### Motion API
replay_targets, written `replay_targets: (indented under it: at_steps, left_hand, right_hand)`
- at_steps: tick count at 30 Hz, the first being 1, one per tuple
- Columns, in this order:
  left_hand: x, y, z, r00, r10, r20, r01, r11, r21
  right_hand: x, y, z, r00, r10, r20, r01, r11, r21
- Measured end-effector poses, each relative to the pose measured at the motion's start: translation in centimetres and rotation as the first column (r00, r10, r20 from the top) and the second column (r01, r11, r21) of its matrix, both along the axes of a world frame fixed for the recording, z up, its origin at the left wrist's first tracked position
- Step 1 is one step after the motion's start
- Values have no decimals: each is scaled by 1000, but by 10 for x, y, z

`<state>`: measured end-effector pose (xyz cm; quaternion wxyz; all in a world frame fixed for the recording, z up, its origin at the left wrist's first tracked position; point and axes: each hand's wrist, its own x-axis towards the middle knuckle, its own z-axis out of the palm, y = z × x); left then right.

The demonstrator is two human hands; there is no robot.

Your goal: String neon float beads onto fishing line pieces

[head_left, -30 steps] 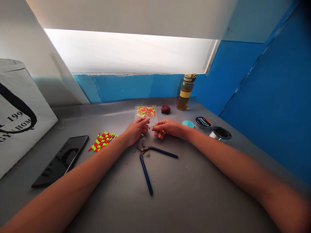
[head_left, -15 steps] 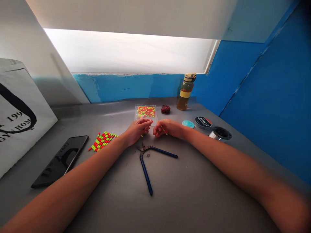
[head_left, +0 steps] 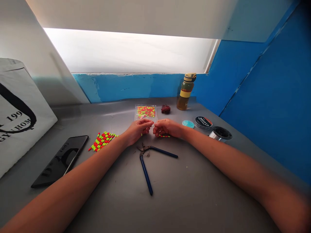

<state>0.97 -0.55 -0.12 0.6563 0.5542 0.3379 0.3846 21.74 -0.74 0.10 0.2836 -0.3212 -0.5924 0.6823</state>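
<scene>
My left hand [head_left: 139, 131] is closed in a pinch, its thumb and forefinger nearly touching the fingertips of my right hand. What it pinches is too small to make out. A yellow-green bead [head_left: 141, 134] shows just under its curled fingers. My right hand [head_left: 167, 127] is also closed, fingers curled in. Along its lower edge runs a short row of red and yellow-green beads [head_left: 164, 136], seemingly strung together, though any thread is too thin to see. In front of both hands lie spread pliers [head_left: 145, 149] with blue handles.
Left of my hands lie a pile of beads [head_left: 103, 141] and a black phone [head_left: 60, 161]. Behind them are a bag of beads [head_left: 146, 112], dark red cord [head_left: 165, 109] and a bottle [head_left: 186, 94]. A turquoise disc [head_left: 188, 124], a round case [head_left: 203, 122] and a spool [head_left: 220, 133] stand right.
The bead row at my right hand has swung from a slant across the fingers to nearly level beneath them. My fingertips have come closer together.
</scene>
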Motion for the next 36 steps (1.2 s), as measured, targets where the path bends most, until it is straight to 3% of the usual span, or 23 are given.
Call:
replay_targets:
  at_steps: [5,9,14,20,25,31,36]
  left_hand:
    - [0,1,-1,999,12,36,-10,999,-51]
    - [0,4,-4,995,22,98,-16,998,-68]
    - [-1,4,-4,998,-12,67,13,1000,-15]
    - [0,3,-4,999,6,42,-5,999,-36]
    - [2,4,-4,992,65,110,-56,995,-81]
    - [1,4,-5,990,60,127,-53,997,-60]
    - [1,4,-6,994,43,98,-40,999,-29]
  right_hand:
    - [1,-2,0,998,17,66,-17,1000,-10]
    - [0,-2,2,1000,18,-8,-18,1000,-17]
    - [-1,-1,1,999,7,-40,-10,997,-75]
    - [-1,-3,3,1000,-9,14,10,998,-54]
    - [1,-5,5,996,33,85,-29,998,-49]
    - [-1,-2,2,1000,12,-19,-13,998,-55]
    - [-2,0,-2,1000,-22,-1,22,999,-43]
